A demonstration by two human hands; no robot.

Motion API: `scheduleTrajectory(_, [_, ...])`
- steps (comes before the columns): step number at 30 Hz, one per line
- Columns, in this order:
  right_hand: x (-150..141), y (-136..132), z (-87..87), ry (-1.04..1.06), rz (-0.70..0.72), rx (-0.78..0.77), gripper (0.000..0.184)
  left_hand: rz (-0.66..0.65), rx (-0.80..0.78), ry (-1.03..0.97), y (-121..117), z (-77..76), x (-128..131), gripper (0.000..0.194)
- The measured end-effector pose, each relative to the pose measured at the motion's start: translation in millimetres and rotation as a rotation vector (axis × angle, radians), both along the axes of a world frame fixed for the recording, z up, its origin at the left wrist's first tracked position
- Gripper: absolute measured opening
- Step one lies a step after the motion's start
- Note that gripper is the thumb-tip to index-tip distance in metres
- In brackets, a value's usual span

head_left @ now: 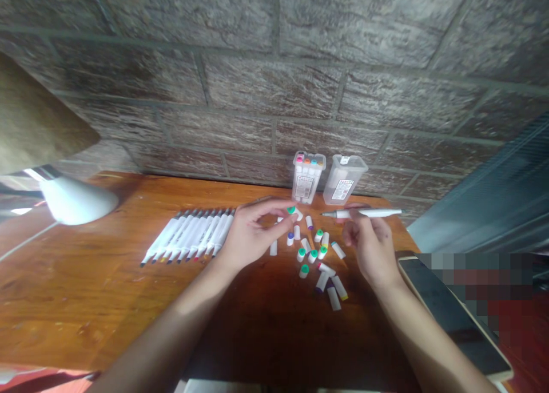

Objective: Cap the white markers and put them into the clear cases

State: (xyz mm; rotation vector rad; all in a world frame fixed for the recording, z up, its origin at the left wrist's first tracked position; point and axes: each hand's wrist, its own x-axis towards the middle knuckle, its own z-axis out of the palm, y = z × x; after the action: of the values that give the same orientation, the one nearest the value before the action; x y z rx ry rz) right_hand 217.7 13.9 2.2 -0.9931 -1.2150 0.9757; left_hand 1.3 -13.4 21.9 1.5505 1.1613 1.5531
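Note:
Between the thumb and fingers of my left hand [256, 230] is a white marker cap with a green top [291, 210]. My right hand [372, 243] grips a white marker [373, 213] that lies level, its dark bare tip pointing left towards the cap, some distance apart. Loose caps [313, 256] with green, purple, yellow and other tops are scattered on the table between and below my hands. To the left of my left hand, several uncapped white markers [189, 235] lie side by side in a slanted row.
Against the stone wall stand a clear plastic case [304, 184] holding several capped markers and another clear case [341, 190]. A lamp with a white base [79, 198] is at the left of the wooden table [107, 301]. A dark-screened tablet [454, 318] lies on the right.

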Motion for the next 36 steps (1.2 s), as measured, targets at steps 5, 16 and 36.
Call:
scheduleTrajectory(5, [-1.3, -1.5, 0.4, 0.038, 0.052, 0.019, 0.028, -0.024, -0.012, -0.067, 1.5, 0.2, 0.8, 0.030])
scheduleTrajectory(16, [-4.5, -15.6, 13.3, -0.123, 0.080, 0.068, 0.025, -0.234, -0.385, -0.657, 13.3, -4.7, 0.3, 0.028])
scheduleTrajectory(36, [-15.3, -31.4, 5.5, -0.395, 0.142, 0.321, 0.021, -0.192, -0.490, -0.593, 12.1, -5.3, 5.6, 0.028])
